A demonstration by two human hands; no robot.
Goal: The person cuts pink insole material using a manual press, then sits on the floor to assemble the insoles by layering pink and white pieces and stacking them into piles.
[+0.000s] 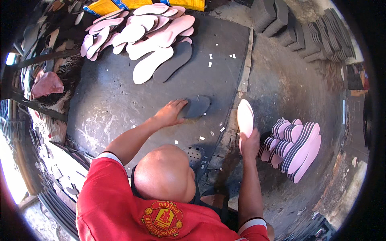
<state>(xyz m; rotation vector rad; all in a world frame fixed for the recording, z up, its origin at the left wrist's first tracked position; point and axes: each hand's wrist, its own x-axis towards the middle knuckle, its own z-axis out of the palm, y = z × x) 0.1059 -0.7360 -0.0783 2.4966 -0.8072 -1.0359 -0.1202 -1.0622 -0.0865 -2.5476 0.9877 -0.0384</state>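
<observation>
Okay, right hand (251, 143) grips a pale sole (245, 116). Left hand (172, 113) sits half-open beside a dark sole (198, 107), maybe touching.

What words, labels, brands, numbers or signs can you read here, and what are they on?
Red shirt: its yellow-and-red crest bears lettering, which I won't copy out.
Yellow-and-blue strip at the top: any print is too small to read.
Pale insole in the right hand: no readable text.
</observation>
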